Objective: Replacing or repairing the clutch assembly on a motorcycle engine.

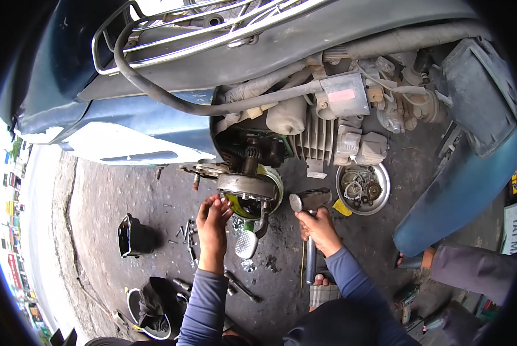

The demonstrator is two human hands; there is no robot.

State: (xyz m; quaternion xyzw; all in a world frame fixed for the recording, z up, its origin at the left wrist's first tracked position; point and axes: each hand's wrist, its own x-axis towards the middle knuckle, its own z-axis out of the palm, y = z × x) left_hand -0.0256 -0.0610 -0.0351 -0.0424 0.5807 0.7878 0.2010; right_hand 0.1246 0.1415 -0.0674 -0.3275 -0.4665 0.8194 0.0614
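My right hand [322, 232] grips a hammer [311, 258] near its head, with the handle hanging down below the fist. The round steel drum [247, 186] sits on a toothed shaft [251, 160] in the opened engine of a blue motorbike. At the drum's lower left edge is my left hand [213, 222], fingers curled together. Whether they hold something small I cannot make out. Below the drum a pedal lever with a pale ribbed pad [246, 244] hangs down. Behind it stands a yellow-green basin [278, 187], partly hidden by the drum.
A metal bowl [387, 190] of small parts stands right of the hammer. A black container [136, 236], loose sockets [190, 242] and a bar tool [244, 286] lie on the stained ground. A bucket with dark cloth [134, 305] is lower left. Another person's leg [472, 271] is at right.
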